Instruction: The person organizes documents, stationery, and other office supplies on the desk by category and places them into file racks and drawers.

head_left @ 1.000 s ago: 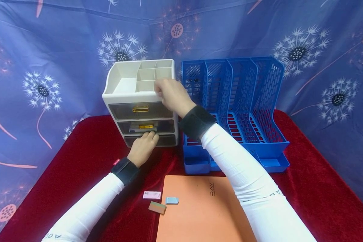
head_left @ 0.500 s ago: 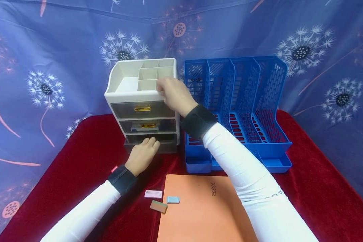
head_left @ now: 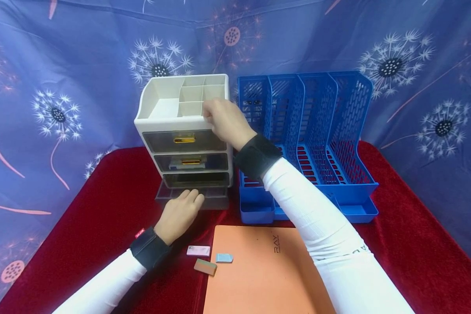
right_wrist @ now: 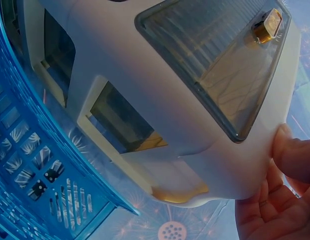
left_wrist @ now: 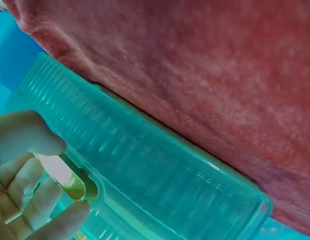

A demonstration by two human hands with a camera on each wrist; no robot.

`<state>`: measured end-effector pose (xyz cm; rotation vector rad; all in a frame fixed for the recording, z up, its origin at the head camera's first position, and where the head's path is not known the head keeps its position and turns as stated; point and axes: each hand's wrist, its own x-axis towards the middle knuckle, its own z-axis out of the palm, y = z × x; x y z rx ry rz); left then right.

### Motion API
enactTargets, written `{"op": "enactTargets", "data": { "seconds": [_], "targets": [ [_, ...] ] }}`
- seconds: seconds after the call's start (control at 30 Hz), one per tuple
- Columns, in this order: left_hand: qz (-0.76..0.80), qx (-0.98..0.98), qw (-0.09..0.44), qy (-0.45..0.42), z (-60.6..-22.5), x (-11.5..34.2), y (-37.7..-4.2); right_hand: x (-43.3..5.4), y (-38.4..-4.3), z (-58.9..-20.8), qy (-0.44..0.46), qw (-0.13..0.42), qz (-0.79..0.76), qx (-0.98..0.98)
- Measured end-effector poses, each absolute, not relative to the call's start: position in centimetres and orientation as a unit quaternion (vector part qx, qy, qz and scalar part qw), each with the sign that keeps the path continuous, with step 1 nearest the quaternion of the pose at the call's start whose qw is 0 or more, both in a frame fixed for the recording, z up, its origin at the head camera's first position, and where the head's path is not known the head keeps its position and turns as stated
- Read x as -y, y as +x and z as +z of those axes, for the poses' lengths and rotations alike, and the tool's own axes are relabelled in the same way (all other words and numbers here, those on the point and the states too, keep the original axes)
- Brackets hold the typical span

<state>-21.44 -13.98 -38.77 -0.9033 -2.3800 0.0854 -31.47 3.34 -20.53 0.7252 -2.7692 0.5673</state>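
A white desktop drawer organizer (head_left: 172, 125) stands at the back of the table, with dark see-through drawers and gold handles. Its bottom drawer (head_left: 216, 202) is part way out, and no contents can be made out in it. My left hand (head_left: 179, 215) pinches that drawer's gold handle (left_wrist: 62, 175) between thumb and fingers, as the left wrist view shows. My right hand (head_left: 228, 121) grips the organizer's top front rim near its right corner, thumb on one side and fingers on the other in the right wrist view. Through the middle drawer (head_left: 216, 162) a whitish-blue item shows.
Right of the organizer stands a blue file rack (head_left: 308, 197) with upright dividers. An orange board (head_left: 243, 288) lies in front on the red cloth (head_left: 114, 196). Near its left edge are a pink block (head_left: 198, 250), a light-blue block (head_left: 224, 258) and a brown-green block (head_left: 205, 267).
The bottom drawer has slid out toward me from its closed position, my left hand moving back with it. My right hand has stayed on the organizer's rim.
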Motion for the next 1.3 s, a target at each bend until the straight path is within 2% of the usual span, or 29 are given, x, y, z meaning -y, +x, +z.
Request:
{"op": "enactTargets", "data": {
  "seconds": [0.5, 0.93, 1.1, 1.3],
  "targets": [
    [0.032, 0.887, 0.292, -0.356, -38.8, 14.4, -19.0, -3.4, -31.4, -20.4, 0.248, 0.111, 0.193, 0.943],
    [0.018, 0.877, 0.304, -0.371, -39.2, 14.7, -18.5, -3.4, -31.4, -20.5, 0.245, 0.107, 0.195, 0.944],
    [0.009, 0.890, 0.287, -0.354, -38.7, 14.8, -18.3, -3.5, -31.4, -20.4, 0.245, 0.108, 0.191, 0.944],
    [-0.034, 0.917, 0.236, -0.320, -37.6, 14.9, -17.8, -3.4, -31.5, -20.4, 0.245, 0.109, 0.184, 0.946]
  ]
}}
